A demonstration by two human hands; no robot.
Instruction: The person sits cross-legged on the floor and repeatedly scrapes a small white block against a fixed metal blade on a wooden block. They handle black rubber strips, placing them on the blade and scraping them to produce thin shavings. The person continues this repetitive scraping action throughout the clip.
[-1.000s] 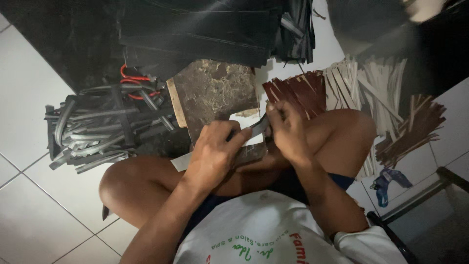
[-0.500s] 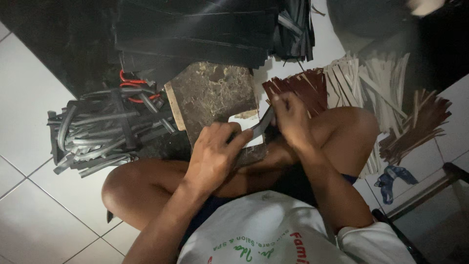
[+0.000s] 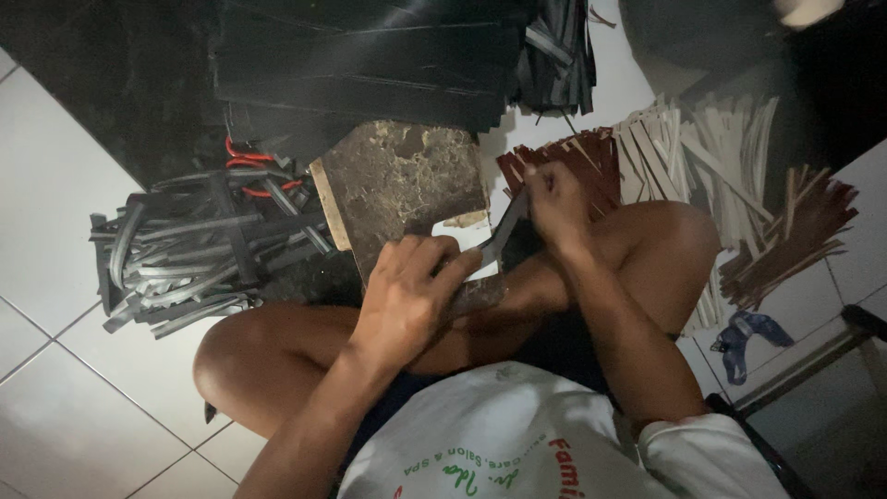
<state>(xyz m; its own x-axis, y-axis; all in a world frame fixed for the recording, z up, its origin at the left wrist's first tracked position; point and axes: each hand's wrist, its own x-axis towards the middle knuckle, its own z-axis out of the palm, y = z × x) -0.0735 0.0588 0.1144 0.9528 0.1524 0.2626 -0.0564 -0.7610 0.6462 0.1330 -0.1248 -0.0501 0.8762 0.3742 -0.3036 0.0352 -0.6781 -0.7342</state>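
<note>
Both of my hands hold one dark strip (image 3: 506, 231) over my lap: left hand (image 3: 407, 296) closed low on it, right hand (image 3: 552, 199) pinching its top. Its long axis slants up from left to right, so the left hand is nearer me.

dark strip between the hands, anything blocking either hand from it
Nothing visible does. The right hand pinches the upper end of the dark strip, and the left hand grips at its lower end over the worn board.

One head-worn camera looks steeply down, close over the lap.
</note>
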